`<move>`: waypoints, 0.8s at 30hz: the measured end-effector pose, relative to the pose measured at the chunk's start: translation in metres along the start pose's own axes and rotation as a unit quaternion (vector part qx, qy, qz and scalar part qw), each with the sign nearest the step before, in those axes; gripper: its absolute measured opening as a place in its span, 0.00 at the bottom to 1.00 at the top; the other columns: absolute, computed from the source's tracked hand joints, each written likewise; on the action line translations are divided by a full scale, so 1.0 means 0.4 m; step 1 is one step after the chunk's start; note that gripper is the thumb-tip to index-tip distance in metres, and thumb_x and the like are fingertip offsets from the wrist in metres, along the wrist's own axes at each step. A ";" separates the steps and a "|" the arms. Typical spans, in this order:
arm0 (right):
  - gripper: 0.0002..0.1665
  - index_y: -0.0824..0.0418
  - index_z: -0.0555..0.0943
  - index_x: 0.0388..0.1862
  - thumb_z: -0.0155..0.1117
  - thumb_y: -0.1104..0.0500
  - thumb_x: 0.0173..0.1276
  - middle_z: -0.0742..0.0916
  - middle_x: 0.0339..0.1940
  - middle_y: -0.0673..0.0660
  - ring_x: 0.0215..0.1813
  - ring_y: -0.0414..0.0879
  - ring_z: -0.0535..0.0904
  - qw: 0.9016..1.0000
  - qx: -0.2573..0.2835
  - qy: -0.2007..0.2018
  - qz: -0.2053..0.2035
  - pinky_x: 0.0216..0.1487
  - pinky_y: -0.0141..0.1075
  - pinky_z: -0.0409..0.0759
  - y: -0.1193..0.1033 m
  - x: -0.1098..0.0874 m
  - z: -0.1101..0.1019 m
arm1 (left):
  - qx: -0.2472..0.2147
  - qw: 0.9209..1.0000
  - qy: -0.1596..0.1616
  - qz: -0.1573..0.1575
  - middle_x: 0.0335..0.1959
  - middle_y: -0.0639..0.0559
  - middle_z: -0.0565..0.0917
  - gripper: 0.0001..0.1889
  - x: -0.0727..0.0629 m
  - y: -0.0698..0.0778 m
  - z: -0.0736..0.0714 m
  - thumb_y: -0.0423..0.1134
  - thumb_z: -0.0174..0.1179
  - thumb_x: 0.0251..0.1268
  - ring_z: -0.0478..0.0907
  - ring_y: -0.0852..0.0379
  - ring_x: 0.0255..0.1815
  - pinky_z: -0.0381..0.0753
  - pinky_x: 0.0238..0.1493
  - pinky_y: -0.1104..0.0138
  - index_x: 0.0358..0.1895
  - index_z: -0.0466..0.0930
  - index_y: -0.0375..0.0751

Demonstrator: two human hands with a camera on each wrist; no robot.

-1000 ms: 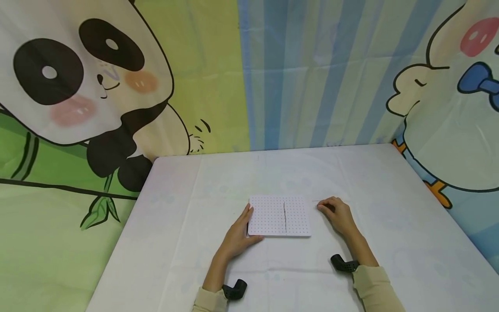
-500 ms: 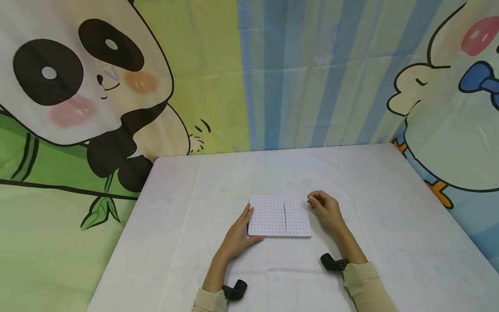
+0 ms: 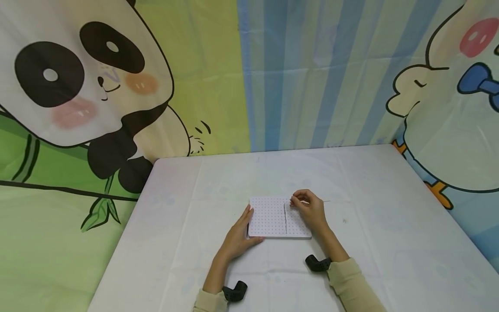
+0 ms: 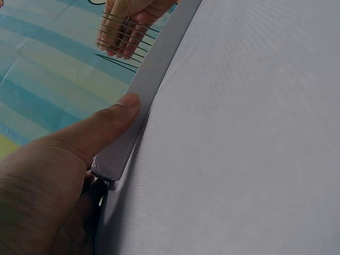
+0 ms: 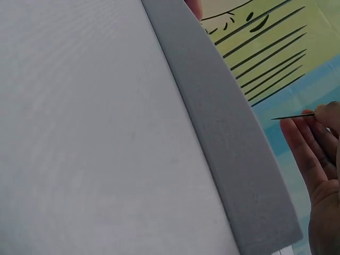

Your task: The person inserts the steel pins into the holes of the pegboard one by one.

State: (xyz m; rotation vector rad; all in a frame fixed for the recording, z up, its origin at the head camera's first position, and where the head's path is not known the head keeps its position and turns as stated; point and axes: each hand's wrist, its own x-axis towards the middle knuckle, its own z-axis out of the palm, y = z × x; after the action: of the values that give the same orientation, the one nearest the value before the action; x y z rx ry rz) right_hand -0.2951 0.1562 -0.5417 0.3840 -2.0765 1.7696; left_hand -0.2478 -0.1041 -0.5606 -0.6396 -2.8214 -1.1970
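A white board with a grid of small holes lies on the table. Several thin dark needles stand upright in it, forming one column right of its middle in the head view. My left hand grips the board's left end, its thumb on the front side face in the left wrist view. Over the right part of the board, my right hand pinches another needle between thumb and index finger. In the right wrist view that needle's tip points left, apart from the standing needles.
A white cloth covers the table. Beyond it hangs a printed curtain with a panda and stripes. A thin dark line shows just right of my right hand; I cannot tell what it is.
My right hand has moved left from the table beside the board to above its right part, with the needle pinched. The left hand and the board have stayed put.
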 end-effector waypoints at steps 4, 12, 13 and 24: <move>0.08 0.67 0.77 0.38 0.64 0.65 0.60 0.84 0.32 0.60 0.35 0.49 0.83 1.000 -0.022 -0.003 -0.021 0.36 0.32 0.81 -0.006 0.000 0.017 | -0.005 1.000 -0.002 -0.001 0.74 0.56 0.44 0.50 -0.003 0.004 -0.001 0.52 0.68 0.49 0.48 0.51 0.71 0.56 0.66 0.55 0.73 0.49 0.43; 0.07 0.62 0.78 0.37 0.66 0.63 0.60 0.84 0.32 0.55 0.37 0.44 0.82 0.996 -0.062 -0.031 -0.063 0.37 0.30 0.80 0.019 0.001 0.028 | -0.009 1.000 -0.001 0.004 0.74 0.53 0.45 0.50 -0.004 0.003 0.001 0.53 0.68 0.49 0.48 0.51 0.71 0.56 0.66 0.54 0.73 0.49 0.42; 0.07 0.62 0.78 0.36 0.66 0.63 0.59 0.84 0.32 0.55 0.37 0.45 0.82 0.995 -0.067 -0.035 -0.069 0.37 0.29 0.80 0.018 0.001 0.028 | -0.009 1.000 0.001 0.004 0.74 0.53 0.45 0.50 -0.003 0.002 0.002 0.53 0.68 0.49 0.48 0.51 0.71 0.56 0.66 0.54 0.73 0.49 0.42; 0.07 0.58 0.79 0.37 0.66 0.63 0.59 0.85 0.33 0.50 0.38 0.44 0.82 0.980 -0.146 -0.075 -0.114 0.38 0.31 0.80 0.008 -0.001 0.026 | -0.001 1.000 0.003 0.009 0.74 0.53 0.45 0.51 -0.002 0.001 -0.001 0.55 0.67 0.49 0.49 0.50 0.71 0.57 0.65 0.53 0.73 0.48 0.43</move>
State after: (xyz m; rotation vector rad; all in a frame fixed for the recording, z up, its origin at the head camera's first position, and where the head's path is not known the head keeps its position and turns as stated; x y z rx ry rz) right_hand -0.2974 0.1465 -0.5461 0.6554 -2.2503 1.3181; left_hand -0.2470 -0.1047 -0.5601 -0.6598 -2.8030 -1.1981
